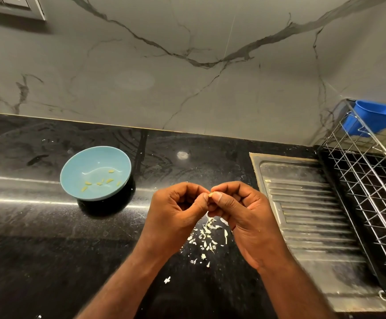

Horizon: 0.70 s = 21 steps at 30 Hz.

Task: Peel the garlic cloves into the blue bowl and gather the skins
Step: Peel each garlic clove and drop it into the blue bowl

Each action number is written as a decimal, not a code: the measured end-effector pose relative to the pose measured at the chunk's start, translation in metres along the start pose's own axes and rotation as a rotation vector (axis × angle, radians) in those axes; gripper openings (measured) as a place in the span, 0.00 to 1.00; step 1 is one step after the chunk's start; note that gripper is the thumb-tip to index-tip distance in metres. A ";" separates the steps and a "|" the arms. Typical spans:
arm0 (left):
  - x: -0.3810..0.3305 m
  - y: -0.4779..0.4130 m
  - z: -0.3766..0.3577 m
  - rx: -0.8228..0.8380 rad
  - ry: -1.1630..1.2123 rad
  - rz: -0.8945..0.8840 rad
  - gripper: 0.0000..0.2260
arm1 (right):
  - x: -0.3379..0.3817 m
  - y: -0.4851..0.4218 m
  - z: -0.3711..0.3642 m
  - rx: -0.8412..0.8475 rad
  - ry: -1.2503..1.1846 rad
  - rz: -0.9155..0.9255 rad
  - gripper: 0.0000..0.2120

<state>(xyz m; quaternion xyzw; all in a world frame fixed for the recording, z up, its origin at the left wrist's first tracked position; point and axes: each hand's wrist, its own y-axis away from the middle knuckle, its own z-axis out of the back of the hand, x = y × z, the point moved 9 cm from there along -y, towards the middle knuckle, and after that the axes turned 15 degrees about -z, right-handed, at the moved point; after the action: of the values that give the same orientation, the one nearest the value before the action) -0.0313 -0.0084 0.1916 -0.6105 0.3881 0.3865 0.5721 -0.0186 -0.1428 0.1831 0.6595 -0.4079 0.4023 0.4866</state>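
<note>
At the bottom of the frame both forearms rise toward the centre, meeting over the black countertop (pixel 37 261). Just below the hands, in the lower centre, lie the white skins (pixel 207 236), a loose scatter directly beneath the work, likely because they fall where they are stripped and wait to be gathered. Above them the left hand (pixel 176 210) and right hand (pixel 240 210) are curled and pressed fingertip to fingertip, both pinching one small garlic clove (pixel 211 194), only a yellowish sliver of which shows between the thumbs. Holding it high and close probably lets the nails pick at the skin. Farther off, in the left middle of the frame, the blue bowl (pixel 77 166) stands apart from the hands, holding several peeled pieces. At right lie a steel drainboard (pixel 302 203) and a wire rack (pixel 367 176).
</note>
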 end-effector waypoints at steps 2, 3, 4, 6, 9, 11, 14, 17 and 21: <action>0.003 0.000 0.001 0.003 0.025 0.026 0.05 | 0.001 0.000 0.000 -0.003 -0.005 0.010 0.07; 0.005 0.000 0.002 0.006 0.027 0.035 0.04 | 0.001 0.000 0.000 -0.004 0.001 0.014 0.06; 0.005 0.000 0.002 0.009 0.025 0.041 0.03 | 0.001 0.000 -0.001 -0.005 0.011 0.017 0.06; 0.005 0.001 0.004 0.006 0.015 0.040 0.04 | 0.000 0.000 -0.001 -0.015 0.024 0.020 0.04; 0.003 0.001 0.003 0.005 0.011 0.026 0.06 | -0.002 0.001 -0.002 -0.037 0.030 0.028 0.04; 0.001 0.002 0.001 0.000 0.028 0.018 0.08 | -0.002 0.002 -0.002 -0.053 0.023 0.030 0.04; -0.002 0.002 0.000 -0.010 0.019 -0.001 0.09 | -0.001 0.004 -0.003 -0.069 0.011 0.035 0.04; 0.000 0.002 0.001 -0.025 0.051 -0.005 0.07 | -0.002 0.004 -0.003 -0.071 -0.012 0.032 0.04; -0.001 0.002 0.000 -0.018 0.047 -0.016 0.06 | -0.003 0.004 -0.004 -0.062 -0.044 0.012 0.05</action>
<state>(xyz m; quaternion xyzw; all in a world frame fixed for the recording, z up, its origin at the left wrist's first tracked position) -0.0339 -0.0081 0.1913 -0.6275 0.3933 0.3709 0.5603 -0.0237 -0.1388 0.1821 0.6506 -0.4347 0.3776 0.4952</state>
